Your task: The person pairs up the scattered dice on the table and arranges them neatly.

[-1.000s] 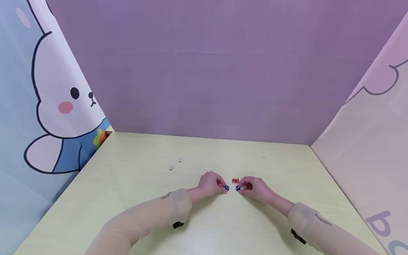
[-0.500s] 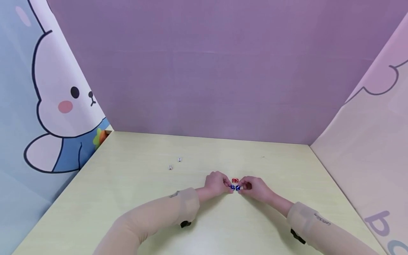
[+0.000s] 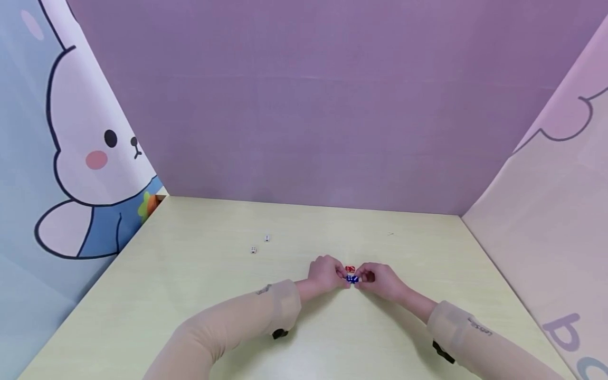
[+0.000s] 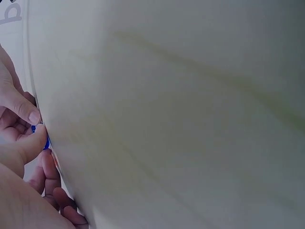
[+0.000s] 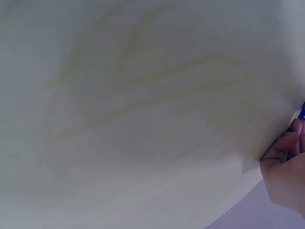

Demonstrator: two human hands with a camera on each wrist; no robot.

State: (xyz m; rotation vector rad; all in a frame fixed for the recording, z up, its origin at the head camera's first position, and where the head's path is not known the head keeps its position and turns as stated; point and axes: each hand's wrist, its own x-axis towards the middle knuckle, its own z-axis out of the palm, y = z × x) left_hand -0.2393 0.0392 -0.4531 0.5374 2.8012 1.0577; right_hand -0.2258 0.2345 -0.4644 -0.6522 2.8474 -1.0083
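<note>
Two blue dice (image 3: 352,279) with white dots stand side by side between my hands in the head view. My left hand (image 3: 325,273) pinches the left die between thumb and fingers. On the other side my right hand (image 3: 378,280) pinches the right die the same way. Just behind the blue pair lie two red dice (image 3: 350,269), side by side. In the left wrist view, a blue die (image 4: 46,142) shows at the fingertips, partly hidden by the thumb. Only a sliver of a blue die (image 5: 303,113) is visible at the right wrist view's edge.
Two white dice (image 3: 260,244) lie apart from each other, farther back on the pale table (image 3: 214,274). A purple panel (image 3: 304,105) rises along the table's back edge. Printed cloth hangs at both sides, with a cartoon rabbit (image 3: 95,137) on the left.
My left hand has moved right with its blue die, closing the gap to the die in my right hand. The right hand has stayed in place.
</note>
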